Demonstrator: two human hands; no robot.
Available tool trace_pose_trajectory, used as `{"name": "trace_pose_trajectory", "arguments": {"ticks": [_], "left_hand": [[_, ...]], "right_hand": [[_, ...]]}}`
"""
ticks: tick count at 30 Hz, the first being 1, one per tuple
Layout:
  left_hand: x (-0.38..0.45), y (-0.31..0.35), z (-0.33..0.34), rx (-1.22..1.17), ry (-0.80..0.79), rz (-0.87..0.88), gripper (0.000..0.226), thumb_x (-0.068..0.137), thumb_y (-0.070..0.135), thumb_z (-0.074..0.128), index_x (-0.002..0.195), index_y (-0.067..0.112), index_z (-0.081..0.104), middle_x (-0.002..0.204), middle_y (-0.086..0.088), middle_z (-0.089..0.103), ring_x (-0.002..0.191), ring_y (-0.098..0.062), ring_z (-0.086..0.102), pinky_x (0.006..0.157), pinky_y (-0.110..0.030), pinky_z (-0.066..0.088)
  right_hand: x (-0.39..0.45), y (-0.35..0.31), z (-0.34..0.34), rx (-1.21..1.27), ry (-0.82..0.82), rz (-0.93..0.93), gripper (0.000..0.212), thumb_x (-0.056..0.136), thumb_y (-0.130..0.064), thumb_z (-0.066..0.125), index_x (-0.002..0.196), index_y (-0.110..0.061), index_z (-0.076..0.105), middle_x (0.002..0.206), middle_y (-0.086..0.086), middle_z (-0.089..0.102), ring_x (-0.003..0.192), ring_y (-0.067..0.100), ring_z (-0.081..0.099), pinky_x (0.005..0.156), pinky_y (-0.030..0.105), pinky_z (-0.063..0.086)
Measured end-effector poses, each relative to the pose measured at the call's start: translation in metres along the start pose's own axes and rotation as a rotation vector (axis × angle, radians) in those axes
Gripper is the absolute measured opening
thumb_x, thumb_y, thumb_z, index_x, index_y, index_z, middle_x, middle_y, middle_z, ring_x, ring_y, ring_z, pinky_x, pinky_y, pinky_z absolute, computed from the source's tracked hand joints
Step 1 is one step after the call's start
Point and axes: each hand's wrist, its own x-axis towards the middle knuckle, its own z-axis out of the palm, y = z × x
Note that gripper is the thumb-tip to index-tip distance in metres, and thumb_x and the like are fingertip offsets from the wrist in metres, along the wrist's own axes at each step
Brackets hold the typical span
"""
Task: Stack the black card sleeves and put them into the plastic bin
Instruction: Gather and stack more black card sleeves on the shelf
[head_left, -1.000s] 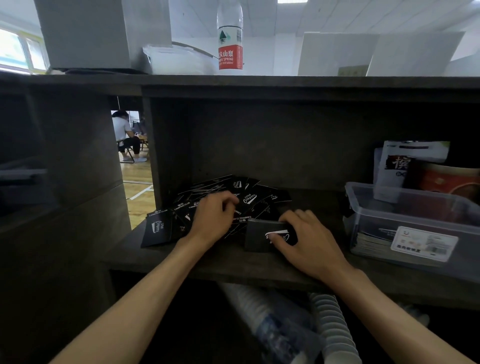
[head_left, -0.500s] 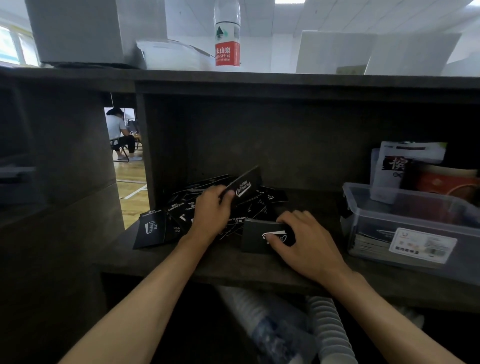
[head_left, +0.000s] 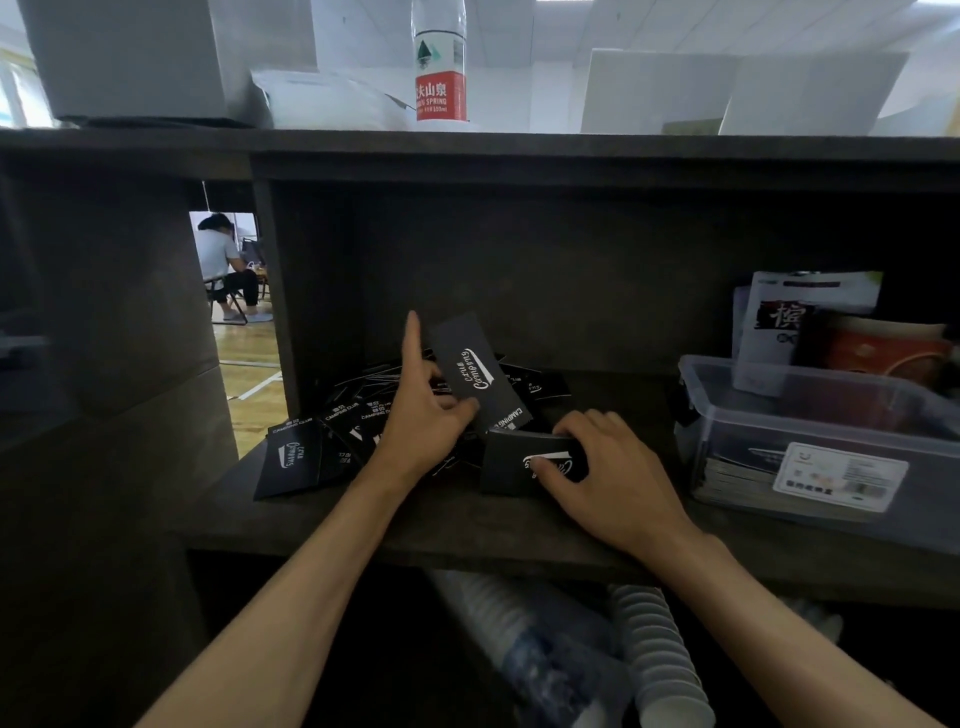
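Left hand (head_left: 421, 415) grip pinches raised card sleeve (head_left: 475, 371); right hand (head_left: 608, 467) grip clamps sleeve stack (head_left: 524, 460) just beside; plastic bin (head_left: 810, 447) further right.

The sleeves of the loose pile (head_left: 363, 415) lying beneath the left hand (head_left: 421, 426) are covered by its palm and fingers, and the lower edge of the raised sleeve (head_left: 475, 374) is hidden behind the thumb. The script on the small stack (head_left: 519, 462) is partly masked by the thumb of the right hand (head_left: 602, 467). Away from the right fingers, the plastic bin (head_left: 831, 447) is cut off by the frame edge; its label (head_left: 840, 483) is too blurred to be read.
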Motion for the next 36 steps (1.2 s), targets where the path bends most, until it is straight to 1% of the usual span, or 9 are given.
{"name": "trace_pose_trajectory", "arguments": {"ticks": [4,10,13,16,19,21,24,31,36], "left_hand": [[-0.002,0.003,0.004,-0.100,-0.054,-0.018,0.102,0.081,-0.015,0.065,0.150,0.039,0.014,0.121,0.005,0.059,0.083,-0.021,0.074,0.068,-0.024,0.057],[-0.025,0.009,0.001,-0.016,0.025,-0.094,0.037,0.093,0.000,0.059,0.107,0.032,0.045,0.107,-0.002,0.068,0.081,-0.014,0.071,0.061,-0.021,0.053],[-0.036,0.013,-0.006,0.297,-0.056,-0.033,0.021,0.095,0.009,0.056,0.090,0.030,0.057,0.096,0.004,0.065,0.081,-0.007,0.065,0.066,-0.018,0.049],[-0.047,0.021,-0.012,0.553,-0.146,0.056,0.021,0.091,0.015,0.058,0.080,0.032,0.061,0.091,0.013,0.058,0.086,0.002,0.056,0.075,-0.011,0.040],[-0.056,0.023,-0.021,0.866,0.093,0.025,0.006,0.090,0.026,0.060,0.093,0.027,0.065,0.099,0.007,0.058,0.095,-0.011,0.057,0.090,-0.033,0.044],[-0.060,0.021,-0.030,1.154,0.263,-0.118,0.030,0.089,0.042,0.059,0.110,0.020,0.062,0.113,-0.004,0.057,0.109,-0.025,0.053,0.096,-0.042,0.039],[-0.067,0.017,-0.035,1.325,0.269,-0.309,0.067,0.082,0.070,0.054,0.116,0.012,0.060,0.123,-0.012,0.053,0.118,-0.032,0.048,0.101,-0.045,0.035],[-0.065,0.016,-0.038,1.150,0.279,-0.380,0.073,0.076,0.068,0.065,0.119,0.010,0.054,0.121,-0.012,0.056,0.118,-0.033,0.051,0.101,-0.045,0.035],[-0.070,0.021,-0.041,0.728,0.400,-0.248,0.032,0.090,0.024,0.067,0.115,0.017,0.048,0.108,-0.009,0.068,0.106,-0.032,0.062,0.086,-0.035,0.041]], "right_hand": [[0.001,0.001,0.002,-0.029,0.018,0.023,0.029,0.082,-0.057,0.059,0.098,-0.033,0.052,0.090,-0.017,0.047,0.087,0.005,0.044,0.065,0.024,0.035],[0.002,0.001,0.002,-0.013,-0.010,0.103,0.043,0.084,-0.059,0.060,0.117,-0.034,0.044,0.104,-0.016,0.043,0.096,0.004,0.046,0.071,0.024,0.039],[0.003,-0.002,0.001,-0.009,-0.080,0.098,0.053,0.086,-0.059,0.057,0.130,-0.035,0.040,0.117,-0.012,0.047,0.106,0.007,0.044,0.077,0.026,0.042],[0.002,-0.004,-0.003,-0.003,-0.083,0.062,0.041,0.085,-0.059,0.054,0.118,-0.035,0.049,0.107,-0.013,0.049,0.103,0.006,0.042,0.081,0.029,0.044],[0.000,-0.005,-0.006,0.034,-0.090,0.003,0.029,0.087,-0.059,0.052,0.102,-0.035,0.052,0.095,-0.016,0.050,0.095,0.005,0.042,0.080,0.029,0.044],[0.001,-0.008,-0.006,0.023,-0.082,-0.051,0.026,0.089,-0.061,0.051,0.097,-0.036,0.052,0.091,-0.017,0.050,0.091,0.004,0.043,0.076,0.028,0.044],[0.002,-0.013,-0.002,0.036,-0.058,-0.075,0.025,0.088,-0.062,0.049,0.095,-0.038,0.051,0.089,-0.018,0.049,0.087,0.003,0.041,0.075,0.028,0.044],[0.001,-0.012,0.002,0.065,-0.052,-0.090,0.032,0.085,-0.065,0.046,0.098,-0.037,0.053,0.090,-0.019,0.048,0.088,0.002,0.040,0.075,0.024,0.040],[0.000,-0.012,0.001,0.079,-0.051,-0.100,0.032,0.085,-0.064,0.047,0.100,-0.036,0.054,0.091,-0.020,0.049,0.088,0.001,0.041,0.074,0.022,0.041]]}}
